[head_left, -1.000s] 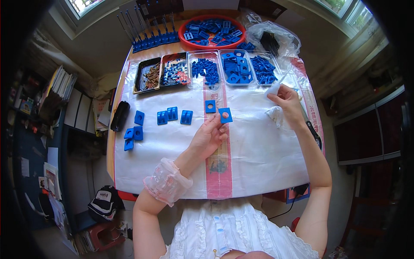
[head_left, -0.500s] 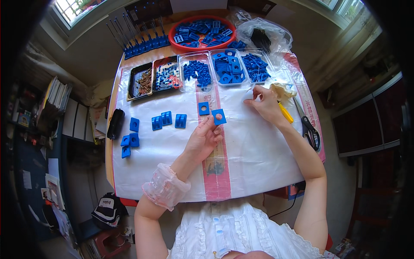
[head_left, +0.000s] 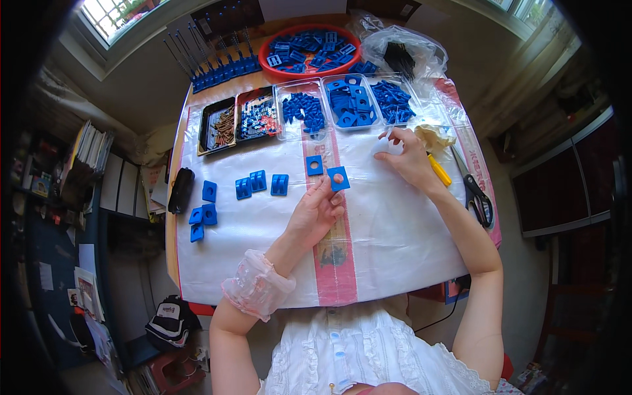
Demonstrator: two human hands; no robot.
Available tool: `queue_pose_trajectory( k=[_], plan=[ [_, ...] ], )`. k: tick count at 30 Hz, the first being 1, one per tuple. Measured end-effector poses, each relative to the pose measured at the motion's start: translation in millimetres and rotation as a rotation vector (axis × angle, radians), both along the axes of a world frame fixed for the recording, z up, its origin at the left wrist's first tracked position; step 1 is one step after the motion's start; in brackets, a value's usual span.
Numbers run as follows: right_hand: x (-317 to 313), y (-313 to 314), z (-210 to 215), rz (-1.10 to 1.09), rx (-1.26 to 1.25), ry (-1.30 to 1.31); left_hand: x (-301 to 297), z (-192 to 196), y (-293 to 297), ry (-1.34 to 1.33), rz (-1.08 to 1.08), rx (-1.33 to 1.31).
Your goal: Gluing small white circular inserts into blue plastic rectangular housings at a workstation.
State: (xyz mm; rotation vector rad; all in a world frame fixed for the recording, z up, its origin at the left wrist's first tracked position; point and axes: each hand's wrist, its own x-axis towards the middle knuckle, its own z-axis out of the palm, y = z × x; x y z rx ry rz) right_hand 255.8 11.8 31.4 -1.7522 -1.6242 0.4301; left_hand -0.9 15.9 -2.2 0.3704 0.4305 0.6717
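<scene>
My left hand (head_left: 316,207) pinches a blue square plate with a round hole (head_left: 338,180) between thumb and fingers, above the table's middle. A fingertip shows through the hole. Just beyond it a second blue plate with a hole (head_left: 315,165) lies flat. My right hand (head_left: 405,158) is farther right, thumb and forefinger curled toward each other; something pale and thin seems to be between them, too faint to name. To the left lie several ridged blue pieces (head_left: 279,185) in a row and a group of blue holed pieces (head_left: 209,214).
Behind stand trays of screws (head_left: 222,125), nuts (head_left: 257,117) and small blue parts (head_left: 303,112), a tub of holed plates (head_left: 352,102) and a red basin (head_left: 263,56). At right lie a yellow-handled tool (head_left: 439,170) and scissors (head_left: 478,201); at left, a black case (head_left: 180,191).
The view has shifted slightly, so the table sits a little farther right. My left hand still holds the blue plate; the right hand's fingers have spread a little.
</scene>
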Motion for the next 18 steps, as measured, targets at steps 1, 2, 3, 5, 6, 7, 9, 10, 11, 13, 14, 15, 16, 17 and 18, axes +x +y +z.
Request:
queue_pose_trajectory(
  k=[1,2,3,5,6,7,9,10,11,13,14,15,16,17,18],
  plan=[
    [1.3,-2.0,-1.6,-0.010,0.064,-0.018,0.3,-0.8,-0.1,-0.004,-0.009,-0.003],
    [2.6,-3.7,-2.7,-0.018,0.130,-0.037,0.5,-0.6,-0.3,-0.004,-0.006,-0.002],
    [3.6,-5.9,-2.7,-0.026,0.195,-0.056,0.9,-0.1,-0.4,-0.004,-0.004,-0.001],
    [4.2,-13.1,6.5,-0.087,0.331,-0.107,1.1,1.1,-0.5,-0.007,0.009,0.000],
    [2.3,-17.9,12.6,-0.114,0.397,-0.129,0.1,1.8,-0.6,-0.008,0.022,-0.004],
    [-0.1,-25.9,17.1,-0.090,0.364,-0.028,-1.1,2.4,-0.8,-0.008,0.035,-0.007],
    [-6.5,-49.9,21.8,-0.044,0.297,0.167,-2.3,4.0,-0.6,-0.015,0.027,-0.023],
    [-10.6,-59.5,16.9,0.078,0.226,0.303,-3.3,5.3,-0.6,-0.016,0.025,-0.030],
    [-20.1,-67.8,14.4,0.158,0.147,0.438,-2.2,5.7,-0.9,-0.021,0.025,-0.043],
    [-43.1,-71.7,10.4,0.263,-0.018,0.722,-1.6,9.4,-1.9,-0.028,0.027,-0.068],
    [-51.0,-70.8,6.9,0.281,-0.104,0.868,-1.9,11.3,-2.7,-0.039,0.020,-0.068],
    [-55.3,-67.6,2.0,0.295,-0.174,0.971,-3.2,13.3,-3.6,-0.049,0.013,-0.069],
    [-60.8,-64.0,-0.6,0.302,-0.171,1.025,-4.2,15.1,-4.7,-0.060,0.006,-0.070],
    [-66.8,-59.4,-1.7,0.310,-0.167,1.079,-4.8,17.1,-5.8,-0.081,0.007,-0.068],
    [-71.3,-55.0,-2.7,0.318,-0.162,1.132,-5.5,18.9,-7.2,-0.101,0.007,-0.066]
  ],
)
